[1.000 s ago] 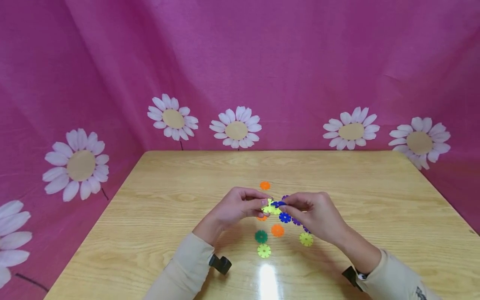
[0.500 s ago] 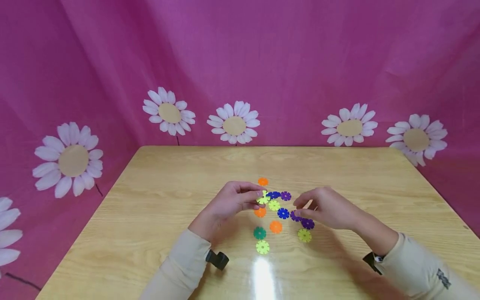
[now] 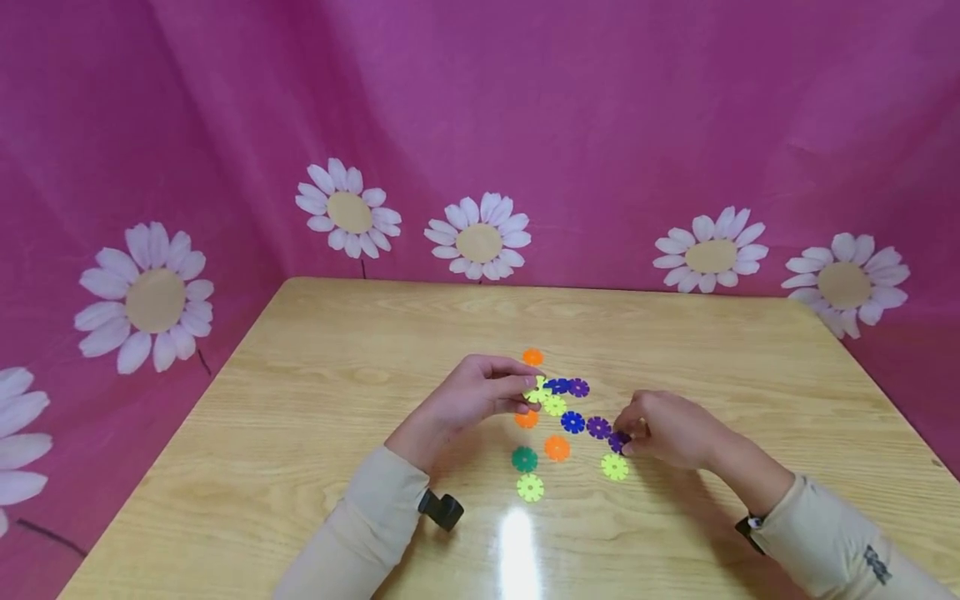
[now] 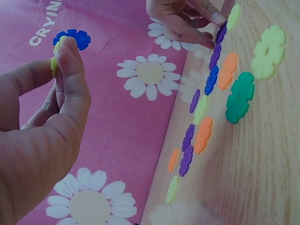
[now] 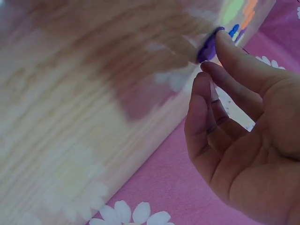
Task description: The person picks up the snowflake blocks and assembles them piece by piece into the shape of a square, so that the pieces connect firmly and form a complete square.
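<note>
My left hand (image 3: 476, 396) pinches a yellow-green notched snowflake disc (image 3: 537, 390) between thumb and fingers, above the table. Slotted onto it and sticking out on the far side is a blue snowflake disc (image 4: 78, 40), seen well in the left wrist view. To the right, my right hand (image 3: 670, 427) is down at the tabletop, thumb and index finger pinching a purple snowflake disc (image 5: 209, 47) at its edges. Fingers partly cover that disc in the head view. Beside it lie another purple disc (image 3: 598, 427) and a yellow-green disc (image 3: 614, 467).
Loose discs lie scattered on the wooden table (image 3: 337, 350): a green one (image 3: 524, 458), a blue one (image 3: 573, 422), an orange one (image 3: 557, 448), and several others. A pink curtain (image 3: 585, 125) with printed daisies stands behind the table.
My right hand has let go of the blue disc, leaving it joined to the yellow-green one, and moved right and down to a purple disc. The left hand keeps its pinch.
</note>
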### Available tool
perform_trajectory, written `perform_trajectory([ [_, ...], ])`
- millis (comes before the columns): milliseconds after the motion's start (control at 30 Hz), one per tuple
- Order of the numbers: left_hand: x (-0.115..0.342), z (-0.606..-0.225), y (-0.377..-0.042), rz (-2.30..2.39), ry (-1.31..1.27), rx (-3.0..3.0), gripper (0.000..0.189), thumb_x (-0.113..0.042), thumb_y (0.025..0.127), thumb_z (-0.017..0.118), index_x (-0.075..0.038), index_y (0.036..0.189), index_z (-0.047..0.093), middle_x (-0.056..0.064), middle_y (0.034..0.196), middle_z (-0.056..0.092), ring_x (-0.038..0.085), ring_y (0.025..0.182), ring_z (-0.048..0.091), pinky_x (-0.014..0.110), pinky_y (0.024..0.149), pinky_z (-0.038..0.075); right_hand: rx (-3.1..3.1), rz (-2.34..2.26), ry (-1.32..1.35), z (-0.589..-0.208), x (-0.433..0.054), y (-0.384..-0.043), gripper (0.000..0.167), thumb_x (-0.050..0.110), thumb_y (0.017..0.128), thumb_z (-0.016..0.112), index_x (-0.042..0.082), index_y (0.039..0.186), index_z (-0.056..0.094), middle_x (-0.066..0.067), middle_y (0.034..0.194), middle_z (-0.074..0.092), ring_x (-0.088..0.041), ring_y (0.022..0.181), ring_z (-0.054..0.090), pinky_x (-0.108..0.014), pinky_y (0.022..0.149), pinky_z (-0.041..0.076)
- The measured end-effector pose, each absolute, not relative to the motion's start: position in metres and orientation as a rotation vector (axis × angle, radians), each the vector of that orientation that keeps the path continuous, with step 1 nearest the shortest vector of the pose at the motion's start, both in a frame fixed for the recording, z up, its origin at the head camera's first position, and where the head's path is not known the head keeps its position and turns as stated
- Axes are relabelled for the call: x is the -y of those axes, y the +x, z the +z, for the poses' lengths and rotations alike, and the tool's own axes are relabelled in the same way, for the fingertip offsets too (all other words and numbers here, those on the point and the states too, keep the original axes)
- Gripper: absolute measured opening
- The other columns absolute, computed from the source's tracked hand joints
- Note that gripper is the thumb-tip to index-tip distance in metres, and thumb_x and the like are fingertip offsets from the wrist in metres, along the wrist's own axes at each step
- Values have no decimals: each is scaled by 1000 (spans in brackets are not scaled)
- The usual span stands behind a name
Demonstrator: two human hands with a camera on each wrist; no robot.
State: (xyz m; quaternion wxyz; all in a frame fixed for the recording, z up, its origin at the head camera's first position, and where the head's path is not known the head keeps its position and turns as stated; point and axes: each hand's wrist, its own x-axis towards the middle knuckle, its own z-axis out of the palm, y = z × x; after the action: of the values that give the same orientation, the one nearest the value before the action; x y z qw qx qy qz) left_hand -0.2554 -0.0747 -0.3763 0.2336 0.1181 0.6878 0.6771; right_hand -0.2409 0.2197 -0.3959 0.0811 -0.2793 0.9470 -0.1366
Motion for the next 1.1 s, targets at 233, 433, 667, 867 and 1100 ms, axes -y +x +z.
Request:
perform_trajectory([
  [233,73,-376,-257,1866,332,-1871,29,-12,99,62,2,124,66,15,117,69,14,85,71,31,87,58,-2837,-448,-861,-399,-221,-239,18,16,82,82,10,99,77,6,86,65,-7,75,54,-27,67,48],
  [433,72,-377,-258,1878,321,-1855,29,-10,99,62,3,124,65,15,116,69,13,84,71,31,87,58,-2785,-632,-769,-402,-222,-237,16,14,83,81,11,94,69,7,83,66,-5,75,56,-23,64,48],
  [667,72,-383,-259,1873,310,-1860,27,-13,98,63,1,122,67,13,115,70,15,86,72,30,87,58,-2843,-697,-742,-399,-220,-234,13,11,84,80,15,85,67,8,79,66,-4,72,58,-22,62,49],
  [867,73,-383,-260,1884,322,-1856,28,-12,98,63,2,123,67,13,114,70,14,85,72,31,87,58,-2840,-905,-658,-386,-217,-233,4,11,88,75,11,89,71,5,78,67,-7,69,59,-23,61,52],
  [1100,73,-384,-259,1874,315,-1860,28,-12,98,64,1,122,67,12,111,70,14,84,71,31,87,58,-2535,-1388,-481,-373,-208,-228,21,18,94,70,-2,101,70,-13,87,74,-25,78,72,-35,69,60],
])
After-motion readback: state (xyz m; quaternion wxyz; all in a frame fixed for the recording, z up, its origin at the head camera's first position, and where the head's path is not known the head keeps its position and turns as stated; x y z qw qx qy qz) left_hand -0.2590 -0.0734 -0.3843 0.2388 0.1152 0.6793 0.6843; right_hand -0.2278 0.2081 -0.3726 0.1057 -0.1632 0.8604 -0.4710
